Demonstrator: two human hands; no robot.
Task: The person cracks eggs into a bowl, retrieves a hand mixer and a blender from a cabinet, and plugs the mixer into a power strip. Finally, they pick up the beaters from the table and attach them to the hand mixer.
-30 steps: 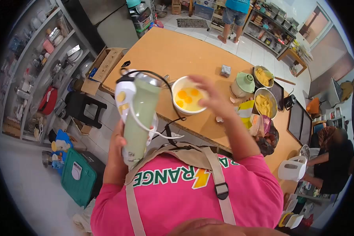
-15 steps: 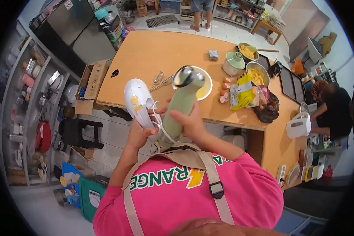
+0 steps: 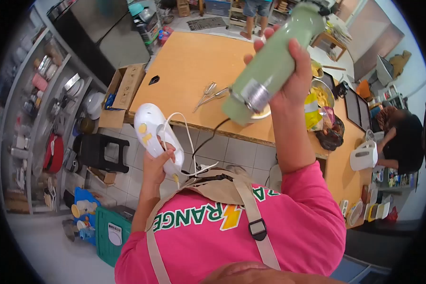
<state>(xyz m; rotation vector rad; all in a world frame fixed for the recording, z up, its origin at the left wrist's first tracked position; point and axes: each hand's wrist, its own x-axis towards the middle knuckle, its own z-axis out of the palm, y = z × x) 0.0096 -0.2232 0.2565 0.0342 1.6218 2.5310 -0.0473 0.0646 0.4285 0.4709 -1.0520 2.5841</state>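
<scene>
My left hand point(image 3: 157, 163) is wrapped around the handle of a white hand mixer point(image 3: 146, 124), held in front of the table's near edge. No beaters show in the mixer, and its white cord point(image 3: 186, 132) loops beside it. Raised high over the table, my right hand point(image 3: 296, 80) grips a light green hand blender point(image 3: 270, 66), tilted with its top end toward the upper right. A black cord point(image 3: 207, 139) runs from the blender's lower end. Two metal beaters point(image 3: 208, 93) lie on the tabletop. Behind the blender, a white bowl point(image 3: 262, 115) is mostly hidden.
On the wooden table point(image 3: 184, 61), a yellow packet point(image 3: 312, 111), a metal bowl point(image 3: 323, 92) of yellow food and dark trays point(image 3: 357, 109) sit at the right. A white jug point(image 3: 363, 155) stands further right, near another person point(image 3: 402, 137). An open carton point(image 3: 123, 90) is at the left.
My right hand has lifted the green blender up and to the right, away from the white bowl. My left hand has moved slightly left and down with the mixer, and the two have separated.
</scene>
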